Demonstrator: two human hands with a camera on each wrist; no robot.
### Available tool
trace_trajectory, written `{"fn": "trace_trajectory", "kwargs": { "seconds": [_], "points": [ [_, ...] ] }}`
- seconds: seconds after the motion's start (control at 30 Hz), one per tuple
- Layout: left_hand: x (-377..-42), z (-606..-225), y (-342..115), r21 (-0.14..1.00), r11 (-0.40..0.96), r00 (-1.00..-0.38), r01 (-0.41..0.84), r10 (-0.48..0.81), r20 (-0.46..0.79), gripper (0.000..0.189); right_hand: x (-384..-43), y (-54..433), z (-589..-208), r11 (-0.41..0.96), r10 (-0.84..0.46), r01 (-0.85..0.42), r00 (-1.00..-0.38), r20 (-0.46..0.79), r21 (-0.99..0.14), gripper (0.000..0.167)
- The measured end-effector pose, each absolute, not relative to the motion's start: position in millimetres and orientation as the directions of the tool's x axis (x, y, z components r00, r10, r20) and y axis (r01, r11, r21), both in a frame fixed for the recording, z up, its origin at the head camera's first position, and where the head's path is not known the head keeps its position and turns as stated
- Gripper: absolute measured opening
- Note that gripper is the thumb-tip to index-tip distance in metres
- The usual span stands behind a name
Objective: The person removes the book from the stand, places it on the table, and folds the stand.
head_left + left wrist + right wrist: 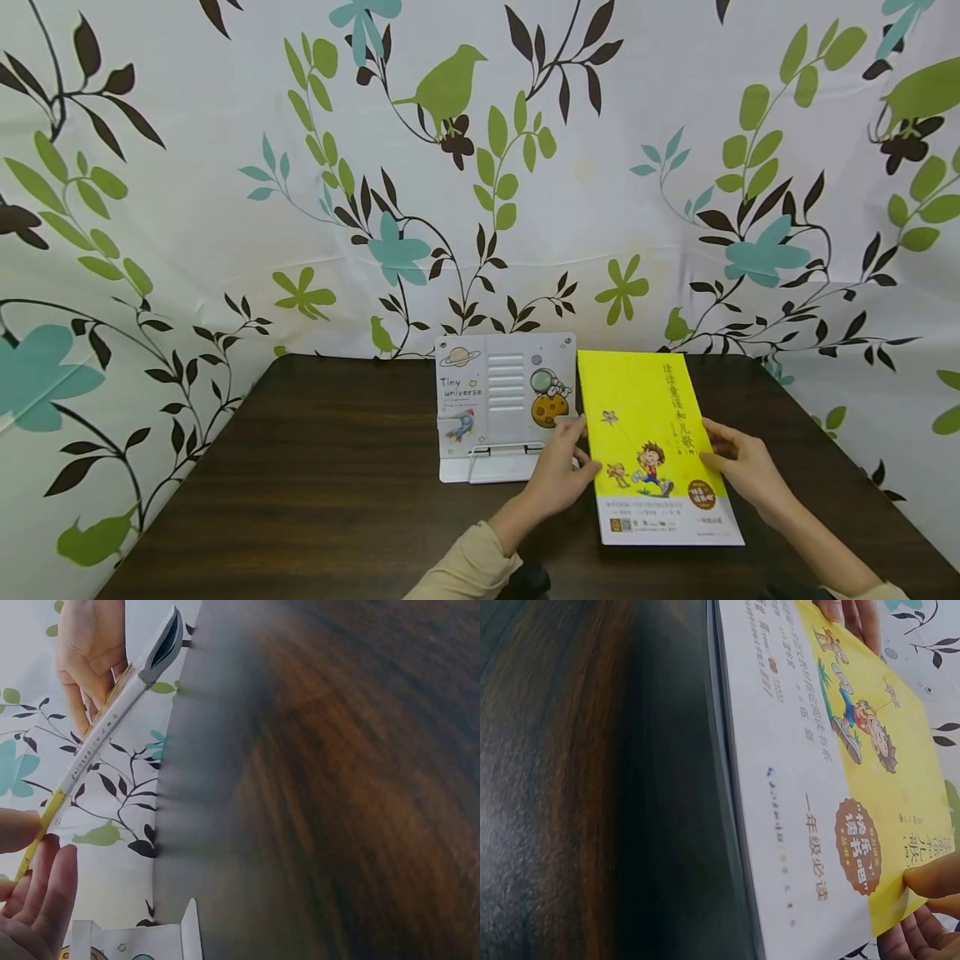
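Directly right of the white rectangular book stand with printed space pictures (pixel 504 387), a yellow-and-white paper-covered book (pixel 641 425) is held tilted over the dark brown wood-grain table (pixel 322 467). The left hand (pixel 558 468) pinches its stand-side edge, covering the stand's lower right corner; the right hand (pixel 748 468) pinches the opposite edge. Behind the stand is white leaf-patterned cloth (pixel 540 250). Fingers behind the book are partly hidden; its smallest print is illegible.

Head cam faces fwd/down, wrist cams close, all share book (pixel 637 417).
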State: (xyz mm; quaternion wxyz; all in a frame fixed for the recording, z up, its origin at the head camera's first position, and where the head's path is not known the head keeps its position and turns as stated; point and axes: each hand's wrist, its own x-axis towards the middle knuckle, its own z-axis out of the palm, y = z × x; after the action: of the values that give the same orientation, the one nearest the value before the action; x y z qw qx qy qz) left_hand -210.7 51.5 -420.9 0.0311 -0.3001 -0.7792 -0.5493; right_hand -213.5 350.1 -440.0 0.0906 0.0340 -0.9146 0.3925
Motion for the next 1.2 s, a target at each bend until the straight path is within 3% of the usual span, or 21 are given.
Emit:
{"fn": "trace_trajectory", "kwargs": {
  "seconds": [0.4,0.83,1.2],
  "points": [
    [-213.7,-426.0,59.3,0.897,0.235,-0.85,0.375,0.472,0.232,0.071,-192.0,328.3,-397.9,0.715,0.004,0.005,-1.0,-0.003,-0.699,0.058],
    [-219.6,-436.5,63.9,0.953,0.212,-0.882,0.218,0.462,0.099,0.069,-207.2,347.0,-407.8,0.63,-0.085,0.106,-0.975,-0.204,-0.769,0.068],
    [-218.0,-446.8,74.2,0.95,0.268,-0.908,0.161,0.417,0.036,0.069,-214.3,360.5,-418.2,0.557,-0.138,0.154,-0.952,-0.273,-0.816,0.074]
  ]
}}
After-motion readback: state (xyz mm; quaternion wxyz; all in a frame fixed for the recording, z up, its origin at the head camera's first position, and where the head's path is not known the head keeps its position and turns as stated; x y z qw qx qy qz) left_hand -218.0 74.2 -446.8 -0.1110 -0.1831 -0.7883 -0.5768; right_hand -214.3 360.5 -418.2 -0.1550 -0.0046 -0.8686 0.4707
